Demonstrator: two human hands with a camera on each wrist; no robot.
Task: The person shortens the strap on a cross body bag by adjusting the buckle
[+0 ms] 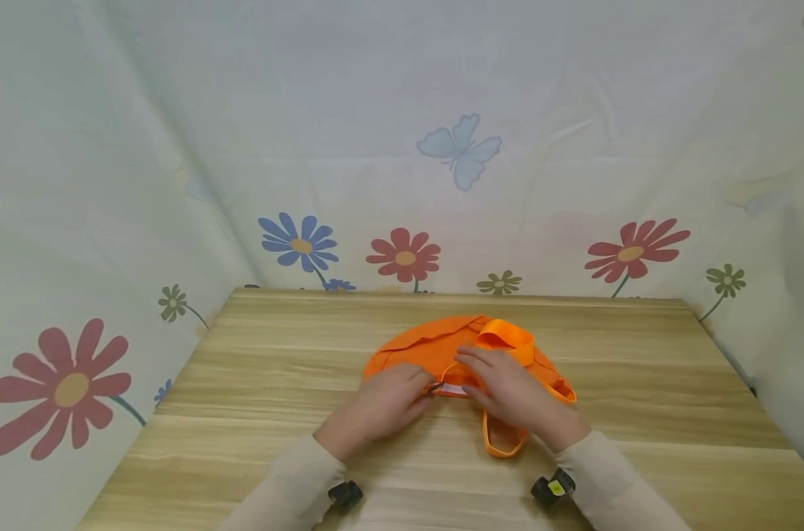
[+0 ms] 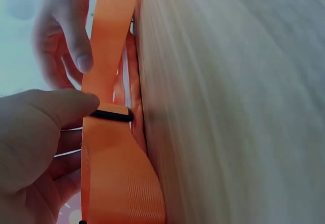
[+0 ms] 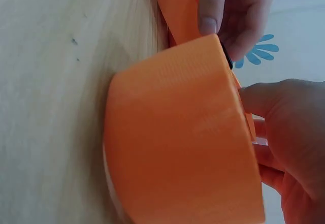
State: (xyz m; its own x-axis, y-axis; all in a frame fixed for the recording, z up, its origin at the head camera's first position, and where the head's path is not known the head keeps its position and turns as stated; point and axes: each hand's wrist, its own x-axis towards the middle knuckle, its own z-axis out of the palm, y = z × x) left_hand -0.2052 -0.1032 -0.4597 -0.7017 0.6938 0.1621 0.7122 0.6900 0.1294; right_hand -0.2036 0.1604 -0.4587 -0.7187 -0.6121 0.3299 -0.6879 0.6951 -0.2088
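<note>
An orange cloth bag-like item [image 1: 415,343] lies on the table with its webbing straps loose. Beside its near edge, my left hand [image 1: 392,402] pinches an orange strap [image 2: 109,148] at a black slider buckle [image 2: 112,116], thumb on one side and fingers behind. My right hand [image 1: 508,387] is over the item's right part, its thumb and fingers about the strap farther along. In the right wrist view, a wide strap loop [image 3: 177,127] stands in front of the right hand [image 3: 299,132] and hides its fingertips. A whitish strip [image 1: 454,389] shows between the hands.
The wood-grain table [image 1: 256,383] extends around the orange item. Behind it hangs a pale curtain [image 1: 349,133] printed with flowers and a butterfly. Another strap loop [image 1: 504,451] hangs toward the near side, under the right wrist.
</note>
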